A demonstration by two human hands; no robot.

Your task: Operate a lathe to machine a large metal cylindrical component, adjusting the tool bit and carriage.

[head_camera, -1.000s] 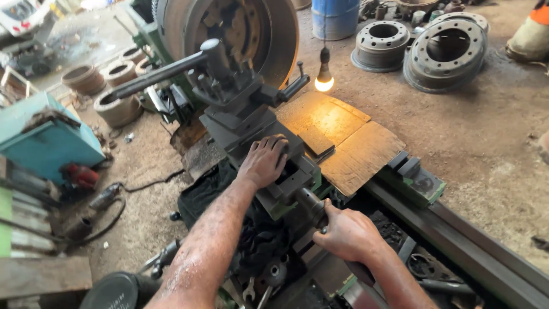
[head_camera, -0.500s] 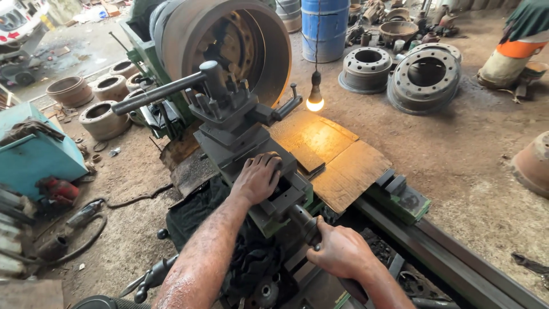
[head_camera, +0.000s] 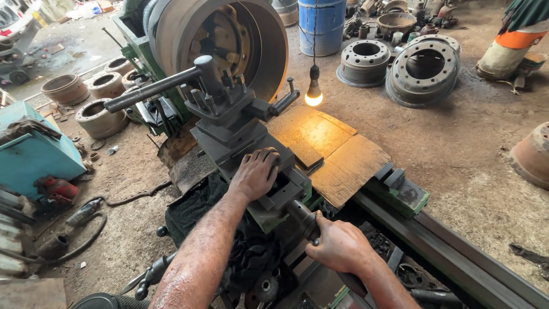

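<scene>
Left hand (head_camera: pixel 255 173) flat on slide (head_camera: pixel 251 143), right hand (head_camera: pixel 338 245) gripping handle (head_camera: pixel 303 217)

Metal workshop, prob. a vehicle brake-drum repair shop. Big lathe (head_camera: pixel 240 137) w/ a large drum (head_camera: pixel 229 40) mounted on it, more drums (head_camera: pixel 86 97) and wheel rims (head_camera: pixel 426 68) lying on the dirt floor (head_camera: pixel 469 149), blue barrel (head_camera: pixel 323 23), bare bulb (head_camera: pixel 313 94) hanging on a cord, hoses and greasy tools about.
</scene>
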